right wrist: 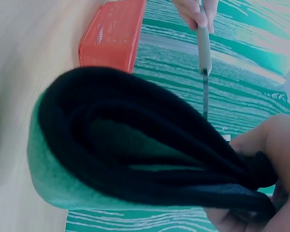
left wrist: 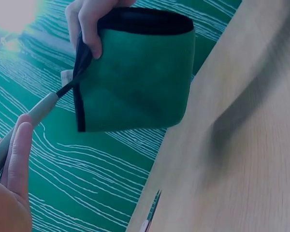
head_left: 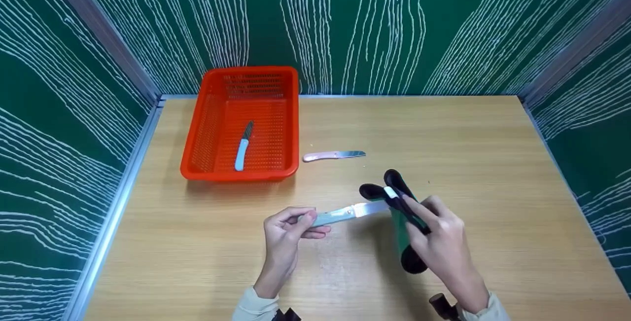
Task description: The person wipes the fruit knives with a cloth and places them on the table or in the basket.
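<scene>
My left hand grips the pale green handle of a folding knife, thumb on top. Its blade reaches to the right, the tip end overlapping a folded green cloth with black edging. My right hand pinches the gathered edge of this cloth, which is held up with its folds bulging into loops. A small white tag sticks out of the black edge beside the blade. In the right wrist view the blade comes down behind the black edging, hiding its tip.
A red plastic basket stands at the back left, with a blue-handled knife lying inside. To its right, a pink-handled knife lies on the wooden table. Green panels with white lines wall in the table.
</scene>
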Available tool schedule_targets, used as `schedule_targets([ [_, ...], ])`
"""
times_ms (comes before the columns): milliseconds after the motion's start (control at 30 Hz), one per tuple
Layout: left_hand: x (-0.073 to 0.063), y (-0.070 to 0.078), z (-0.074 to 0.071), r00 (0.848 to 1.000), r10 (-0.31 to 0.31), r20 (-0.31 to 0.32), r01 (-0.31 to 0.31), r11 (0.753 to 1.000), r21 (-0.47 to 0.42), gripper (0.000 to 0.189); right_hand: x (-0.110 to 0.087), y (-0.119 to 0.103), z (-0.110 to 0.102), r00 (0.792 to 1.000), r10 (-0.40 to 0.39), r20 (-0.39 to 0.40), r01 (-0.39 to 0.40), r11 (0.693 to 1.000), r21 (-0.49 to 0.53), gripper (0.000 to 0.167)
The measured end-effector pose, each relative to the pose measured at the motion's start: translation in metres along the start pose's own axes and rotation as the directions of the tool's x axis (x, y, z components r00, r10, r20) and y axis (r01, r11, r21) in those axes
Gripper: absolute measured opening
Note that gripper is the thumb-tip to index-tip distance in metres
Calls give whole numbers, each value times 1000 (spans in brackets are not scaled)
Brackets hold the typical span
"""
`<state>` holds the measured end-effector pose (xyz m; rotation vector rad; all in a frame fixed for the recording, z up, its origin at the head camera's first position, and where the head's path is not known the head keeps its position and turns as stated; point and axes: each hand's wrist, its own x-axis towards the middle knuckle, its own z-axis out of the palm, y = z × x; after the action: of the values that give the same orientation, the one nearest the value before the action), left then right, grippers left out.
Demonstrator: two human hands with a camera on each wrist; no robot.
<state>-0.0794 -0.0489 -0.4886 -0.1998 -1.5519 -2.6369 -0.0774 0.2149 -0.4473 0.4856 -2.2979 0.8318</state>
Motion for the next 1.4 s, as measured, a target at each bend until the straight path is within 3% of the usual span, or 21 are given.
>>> schedule_targets([
  [167, 1, 2, -4, 1000, 0, -8, 0, 1000, 9, 22, -1, 9, -10, 996, 89, -14, -89, 996, 7, 40],
  [367, 2, 3, -6, 999, -19, -29, 20, 999, 30, 22, 3, 14, -18, 985, 131, -108, -129, 991, 32, 38],
  [567, 1, 0, -4, 996, -76, -44, 78, 996, 49, 24, 15, -8, -24, 978, 136, -159, -127, 990, 64, 35],
  [700, 1, -1, 1, 995, -92, -50, 95, 994, 50, 24, 19, -21, -21, 982, 96, -160, -81, 992, 97, 35],
  [867, 1, -3, 5, 996, -79, -30, 80, 996, 30, 24, 14, -22, -4, 993, 26, -115, -10, 990, 143, 37],
  [1067, 2, -3, 4, 995, -101, -17, 101, 995, -6, 16, 9, -32, 13, 1000, -1, -6, 2, 976, 216, 43],
  [1267, 2, -1, 2, 992, -127, 0, 127, 991, -42, 18, 4, -37, 25, 988, -85, 127, 70, 990, 121, 41],
  [1400, 1, -1, 2, 991, -132, -3, 132, 990, -41, 18, 2, -36, 27, 976, -135, 170, 128, 991, 51, 41],
])
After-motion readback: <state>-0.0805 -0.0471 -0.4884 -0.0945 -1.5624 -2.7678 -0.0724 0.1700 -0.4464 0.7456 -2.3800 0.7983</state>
